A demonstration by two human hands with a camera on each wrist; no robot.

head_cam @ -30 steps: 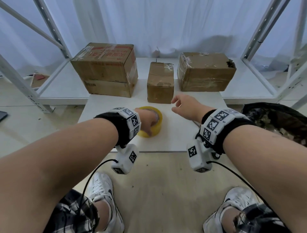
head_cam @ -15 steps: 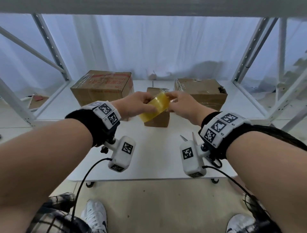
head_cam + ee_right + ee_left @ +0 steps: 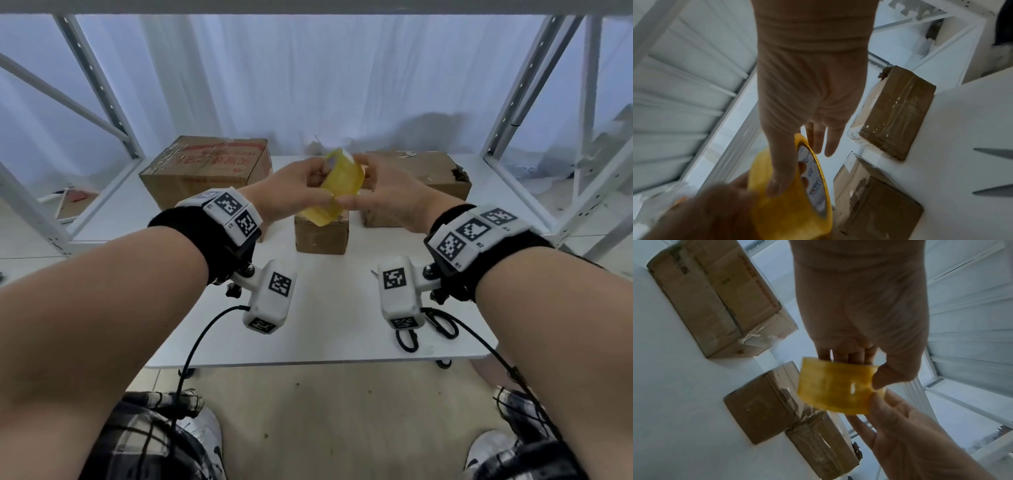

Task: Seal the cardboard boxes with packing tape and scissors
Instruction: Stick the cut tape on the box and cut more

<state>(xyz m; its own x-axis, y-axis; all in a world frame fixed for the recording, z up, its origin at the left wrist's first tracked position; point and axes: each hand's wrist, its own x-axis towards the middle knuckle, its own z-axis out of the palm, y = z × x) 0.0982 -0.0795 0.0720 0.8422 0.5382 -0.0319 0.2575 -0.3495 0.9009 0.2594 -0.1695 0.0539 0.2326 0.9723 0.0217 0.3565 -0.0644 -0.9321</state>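
White curtains and a pale metal shelving frame fill the background, with a white tabletop [image 3: 329,308] across the middle of the head view. At centre frame, raised above that surface, a roll of yellow packing tape [image 3: 337,188] is held between both hands. The left hand [image 3: 291,192] grips the roll, fingers tucked behind it and thumb on the outer band. The right hand [image 3: 387,195] has its thumb pressed on the roll's yellow face while its other fingers stretch loosely past the far side; they seem to be feeling for the loose end. In the right wrist view the printed cardboard core shows inside the ring.

The roll looks light and stiff, with a smooth, slick outer band, so the firmest hold is likely through the core or across the flat edges. Any freed end will be thin, limp and sticky, and may well fold back on itself.

Directly below the roll stands a small cardboard box [image 3: 322,233]. A large cardboard box [image 3: 205,171] sits at centre left and a medium cardboard box [image 3: 431,178] at centre right, both on a low white shelf beyond the tabletop. Old clear tape marks their tops. Black-handled scissors [image 3: 442,323] lie at lower right on the tabletop, partly hidden by a wrist camera, their blades parted.
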